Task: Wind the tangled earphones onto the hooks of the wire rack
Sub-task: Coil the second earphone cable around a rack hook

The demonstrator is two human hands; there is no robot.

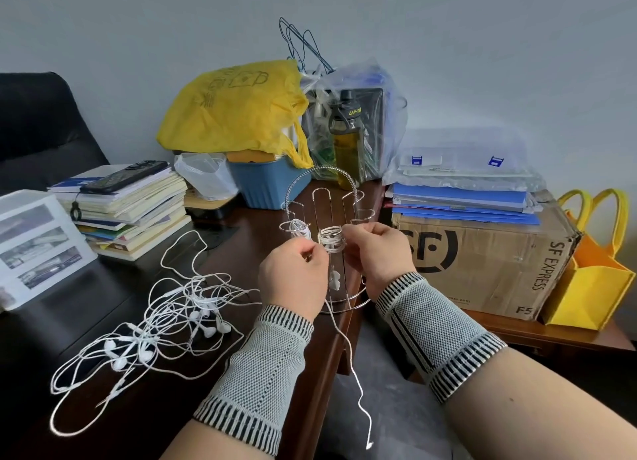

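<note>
Head view: left hand pinches white cord, coil just right of fingertips; right hand grips wire rack hook, cord tail hangs down.

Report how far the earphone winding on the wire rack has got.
Done: one white earphone cable sits bundled on a left hook of the chrome wire rack. In hand: a second white coil is partly wound on the middle hook; the left hand pinches its cable, the right hand grips beside it, and a loose tail hangs off the desk. Left: the tangled pile of white earphones on the dark desk.
</note>
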